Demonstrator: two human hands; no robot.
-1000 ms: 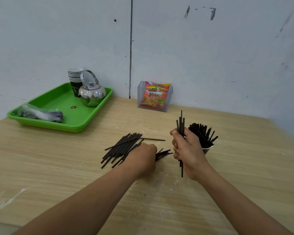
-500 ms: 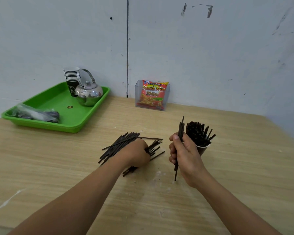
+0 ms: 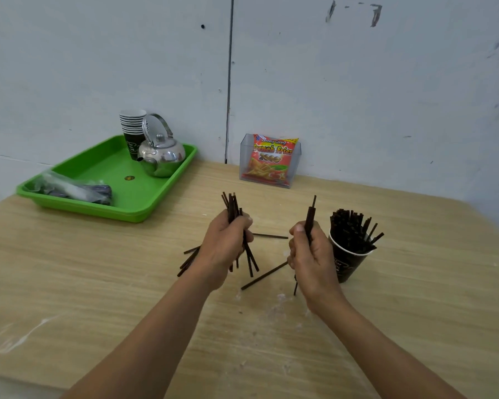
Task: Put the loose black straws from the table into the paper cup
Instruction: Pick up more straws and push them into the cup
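Note:
My left hand [image 3: 224, 249] grips a fanned bunch of black straws [image 3: 233, 208], lifted upright above the table. My right hand [image 3: 311, 257] grips a thinner upright bundle of straws [image 3: 311, 212], just left of the black paper cup [image 3: 345, 262]. The cup stands on the wooden table [image 3: 98, 283] and is packed with several black straws [image 3: 350, 228]. A few loose straws [image 3: 264, 276] still lie on the table between and beside my hands, partly hidden by my left hand.
A green tray [image 3: 144, 203] at the back left holds a steel kettle [image 3: 162, 156], a stack of paper cups [image 3: 132, 128] and a plastic bag [image 3: 69, 190]. A clear holder with a snack packet [image 3: 270, 161] stands against the wall.
My left hand has lifted a bunch of straws off the table pile and turned them upright. My right hand keeps its bundle beside the cup.

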